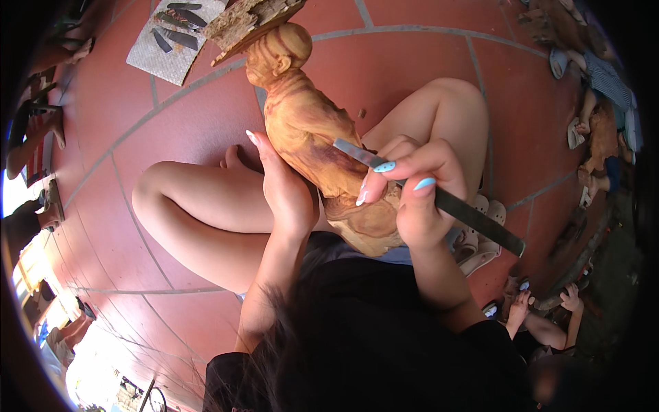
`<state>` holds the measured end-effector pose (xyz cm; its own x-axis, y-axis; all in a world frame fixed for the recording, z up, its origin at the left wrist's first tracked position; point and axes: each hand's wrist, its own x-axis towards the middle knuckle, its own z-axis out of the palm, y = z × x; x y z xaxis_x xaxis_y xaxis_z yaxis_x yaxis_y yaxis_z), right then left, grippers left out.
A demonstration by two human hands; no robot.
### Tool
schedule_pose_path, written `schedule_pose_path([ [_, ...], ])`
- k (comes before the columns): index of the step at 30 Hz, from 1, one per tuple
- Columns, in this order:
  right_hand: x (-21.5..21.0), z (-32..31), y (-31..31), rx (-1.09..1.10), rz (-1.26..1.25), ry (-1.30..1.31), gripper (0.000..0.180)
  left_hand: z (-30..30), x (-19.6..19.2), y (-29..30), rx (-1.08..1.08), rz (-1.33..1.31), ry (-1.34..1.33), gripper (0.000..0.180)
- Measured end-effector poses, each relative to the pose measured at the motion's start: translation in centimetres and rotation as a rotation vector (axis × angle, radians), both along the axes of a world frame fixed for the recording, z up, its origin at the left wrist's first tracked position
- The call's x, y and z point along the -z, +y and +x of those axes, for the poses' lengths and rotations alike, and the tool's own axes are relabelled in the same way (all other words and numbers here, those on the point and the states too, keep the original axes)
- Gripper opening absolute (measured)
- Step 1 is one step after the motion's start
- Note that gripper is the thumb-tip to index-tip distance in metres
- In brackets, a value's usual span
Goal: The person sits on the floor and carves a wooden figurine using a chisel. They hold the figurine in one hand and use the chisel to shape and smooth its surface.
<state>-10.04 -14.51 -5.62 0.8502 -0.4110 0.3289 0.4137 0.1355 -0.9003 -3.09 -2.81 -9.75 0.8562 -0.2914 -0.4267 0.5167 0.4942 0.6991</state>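
Observation:
A carved figure of yellow-brown wood [302, 130] stands tilted between my crossed legs, its round head away from me and its thick base against my lap. My left hand [285, 189] presses along the figure's left side, thumb stretched upward; the other fingers are hidden behind the wood. In my right hand [425, 182] is a flat steel carving chisel [477, 225], pinched between thumb and fingers. The bright end of the chisel lies over the figure's back, pointing up and left; whether it touches the wood, I cannot tell. Its dark end sticks out at lower right.
A pale woven mat [154, 58] with several dark blades [182, 38] lies at the far left. Rough, bark-like wood [250, 24] juts beside the figure's head. Light clogs [484, 240] sit by my right knee on red floor tiles [412, 58]. Other people's limbs show at both rims.

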Motion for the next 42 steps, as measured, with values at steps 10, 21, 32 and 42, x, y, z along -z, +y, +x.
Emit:
schedule_pose_path([
  [10, -0.2, -0.4, -0.3, -0.039, -0.08, -0.016, 0.018, -0.5, -0.5, 0.2, 0.028, -0.123, 0.004, 0.069],
  [21, -1.2, -1.4, -2.3, -0.079, 0.048, -0.052, 0.02, -1.1, -2.9, 0.1, 0.409, -0.003, -0.292, 0.08],
  [32, -1.5, -1.5, -2.4, -0.109, -0.209, -0.11, 0.022, -3.0, -3.2, 0.0, 0.36, 0.194, -0.581, 0.083],
  [42, -2.7, -2.1, -1.4, -0.152, 0.189, -0.003, 0.014, -2.2, -4.0, -0.2, 0.42, 0.271, -0.559, 0.072],
])
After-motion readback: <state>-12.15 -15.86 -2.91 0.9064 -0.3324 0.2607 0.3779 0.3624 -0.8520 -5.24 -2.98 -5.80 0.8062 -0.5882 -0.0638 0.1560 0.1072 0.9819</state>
